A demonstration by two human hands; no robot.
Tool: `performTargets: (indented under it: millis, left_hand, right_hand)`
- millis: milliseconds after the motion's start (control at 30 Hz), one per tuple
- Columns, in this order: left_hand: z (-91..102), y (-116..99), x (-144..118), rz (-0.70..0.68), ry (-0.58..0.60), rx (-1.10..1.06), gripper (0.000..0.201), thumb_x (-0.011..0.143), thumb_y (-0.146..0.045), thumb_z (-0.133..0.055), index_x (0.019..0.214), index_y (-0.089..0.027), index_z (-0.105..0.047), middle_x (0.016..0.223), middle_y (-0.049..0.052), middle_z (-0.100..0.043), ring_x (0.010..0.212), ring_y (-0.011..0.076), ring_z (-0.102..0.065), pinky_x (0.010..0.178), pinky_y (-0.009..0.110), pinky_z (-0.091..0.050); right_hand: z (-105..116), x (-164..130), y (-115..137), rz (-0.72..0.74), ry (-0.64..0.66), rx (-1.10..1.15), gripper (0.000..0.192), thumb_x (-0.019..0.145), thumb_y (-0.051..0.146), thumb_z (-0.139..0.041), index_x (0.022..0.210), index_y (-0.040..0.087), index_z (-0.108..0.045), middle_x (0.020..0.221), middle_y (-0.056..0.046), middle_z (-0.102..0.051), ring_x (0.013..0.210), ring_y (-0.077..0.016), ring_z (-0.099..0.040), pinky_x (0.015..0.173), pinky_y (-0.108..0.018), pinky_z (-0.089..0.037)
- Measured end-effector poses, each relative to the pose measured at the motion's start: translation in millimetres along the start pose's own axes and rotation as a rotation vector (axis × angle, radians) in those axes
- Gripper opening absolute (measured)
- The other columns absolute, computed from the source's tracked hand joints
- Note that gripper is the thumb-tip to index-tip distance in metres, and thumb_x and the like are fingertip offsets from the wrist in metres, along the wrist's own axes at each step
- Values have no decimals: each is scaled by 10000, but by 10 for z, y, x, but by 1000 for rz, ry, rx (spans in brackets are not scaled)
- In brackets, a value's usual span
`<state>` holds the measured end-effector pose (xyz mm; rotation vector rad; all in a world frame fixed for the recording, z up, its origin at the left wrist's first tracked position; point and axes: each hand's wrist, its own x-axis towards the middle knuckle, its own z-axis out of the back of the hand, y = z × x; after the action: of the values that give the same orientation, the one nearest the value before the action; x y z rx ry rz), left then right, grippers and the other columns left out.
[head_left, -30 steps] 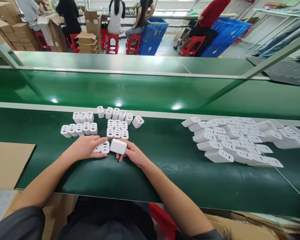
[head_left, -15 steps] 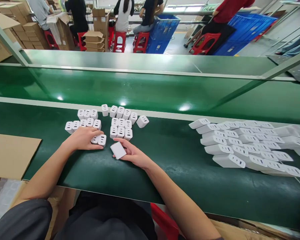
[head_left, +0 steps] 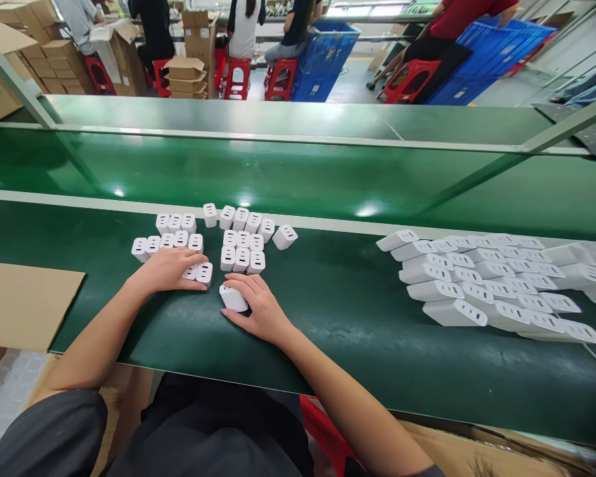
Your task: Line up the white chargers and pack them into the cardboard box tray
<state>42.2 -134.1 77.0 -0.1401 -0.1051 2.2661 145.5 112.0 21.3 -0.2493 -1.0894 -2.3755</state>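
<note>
Presently, the person's right hand holds one white, rounded rectangular plastic block between the thumb and the fingers, near the front of the dark green, smooth table; whether this block touches the surface, one cannot tell. The left hand is curved around a pair of similar white slotted blocks, with the thumb on the near side and the fingers on the far side; how firmly it presses, one cannot tell. Just behind this hand stand two rows of white blocks, upright, their dark slots upward. Beyond the right hand, a compact group of six white blocks stands in two rows of three, and behind it is a short row of four white blocks. One tilted white block is slightly apart, to the right of these. Well to the right spreads a large cluster of white blocks. At the left lies a flat brown cardboard sheet.
</note>
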Motion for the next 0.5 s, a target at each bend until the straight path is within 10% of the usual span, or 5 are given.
performTargets:
  millis: [167,500]
  left_hand:
    - [35,0,-8,24,12,-13,549,856,-680,-576,1192,-250,-637,1143,59,-711,1021,263,-680,777,313,-495]
    - [107,-2,-56,42,28,25,544,855,-643,-606,1197,-221,-625,1168,66,-703,1051,283,-670,769,328,-497]
  right_hand:
    - [-3,-25,-25,-58,-12,-80,375,847,269,-685,1218,290,-633,1144,-89,-543,889,-210,-567,821,-394,-552]
    - [-204,252,77,-2,99,-354,462,983,197,-454,1439,249,-504,1354,-147,-559,1175,-300,-580,970,-450,-540]
